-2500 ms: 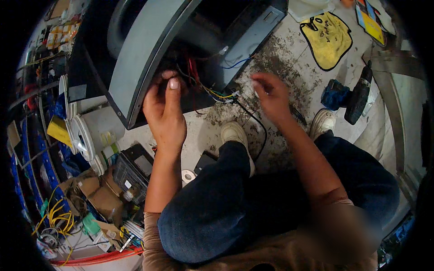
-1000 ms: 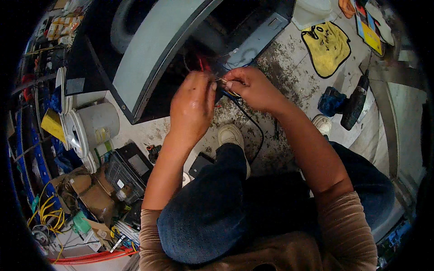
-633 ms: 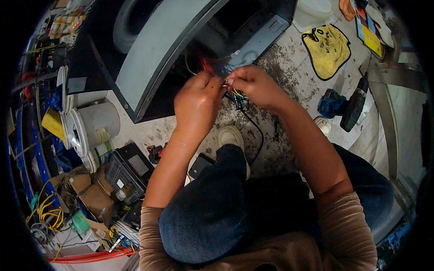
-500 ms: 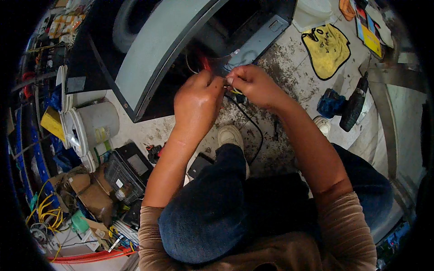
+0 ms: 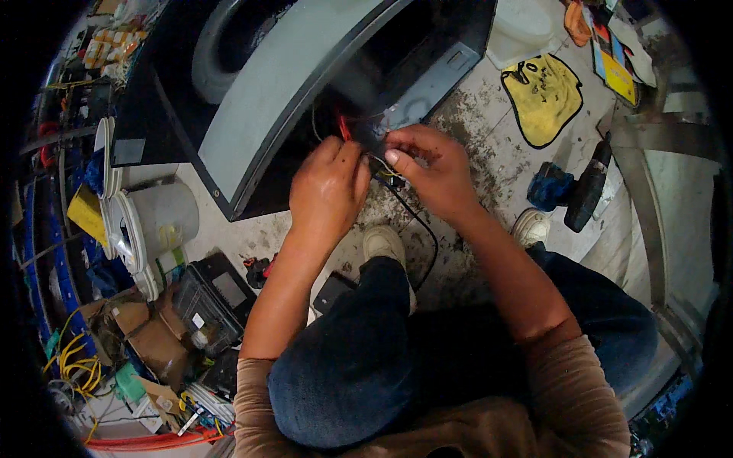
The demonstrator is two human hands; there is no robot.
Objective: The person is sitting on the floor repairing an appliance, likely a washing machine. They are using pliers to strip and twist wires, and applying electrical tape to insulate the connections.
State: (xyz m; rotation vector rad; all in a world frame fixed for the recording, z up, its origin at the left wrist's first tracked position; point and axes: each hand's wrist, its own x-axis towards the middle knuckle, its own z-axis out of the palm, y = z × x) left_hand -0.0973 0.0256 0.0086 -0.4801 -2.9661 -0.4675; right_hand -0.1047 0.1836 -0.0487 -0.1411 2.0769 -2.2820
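the step in hand looks like close handwork on loose wire ends at the open mouth of a dark sheet-metal housing (image 5: 294,72). taking the gap between the hands as the clock's centre, the housing's curved grey panel lies at ten o'clock and its flat grey flange (image 5: 439,85) at one o'clock.

the left hand (image 5: 327,187) has its fingers bunched, thumb pressed against forefinger, in what looks like a pinch on the thin wires (image 5: 377,160) that run between the two hands. the right hand (image 5: 435,168) faces it from three o'clock, thumb and forefinger slightly parted, the other fingers curled; the spot is small and shaded, so i cannot tell whether its thumb touches a wire.

the wires sit just outside the housing's mouth, below the flange. red wires (image 5: 343,126) show inside at about half past ten, close above the left fingertips, and a black cable (image 5: 416,217) curves away toward five o'clock along the stained floor (image 5: 477,145).

as i judge it, the next move calls for a steady left pinch while the right fingertips take a single strand, without tugging the cable.

well apart lie a yellow cloth (image 5: 542,99) at two o'clock and a power drill (image 5: 588,195) just past three.
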